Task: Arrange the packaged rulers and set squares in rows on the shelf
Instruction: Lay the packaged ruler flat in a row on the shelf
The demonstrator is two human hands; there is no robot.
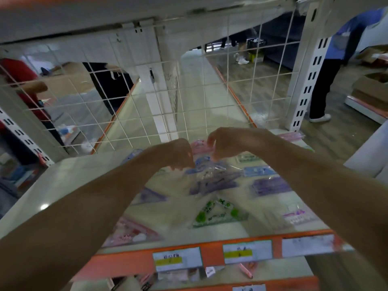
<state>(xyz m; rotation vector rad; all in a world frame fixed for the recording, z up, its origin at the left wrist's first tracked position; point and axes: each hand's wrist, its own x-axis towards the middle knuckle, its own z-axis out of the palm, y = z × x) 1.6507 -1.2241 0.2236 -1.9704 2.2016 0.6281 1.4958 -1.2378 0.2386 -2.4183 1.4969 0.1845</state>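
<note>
The left forearm (94, 202) and right forearm (315, 177) reach forward and converge, knuckles up. The left hand (178, 153) curls its fingers downward under the palm. The right hand (223, 141) sits just beside it, slightly farther out, fingers hooked toward the thumb (blur hides whether either hand actually pinches anything).

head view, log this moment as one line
step: arranging packets | left hand: curled, grip blurred | right hand: curled by pink packet | green set square: flat near front of shelf
</note>
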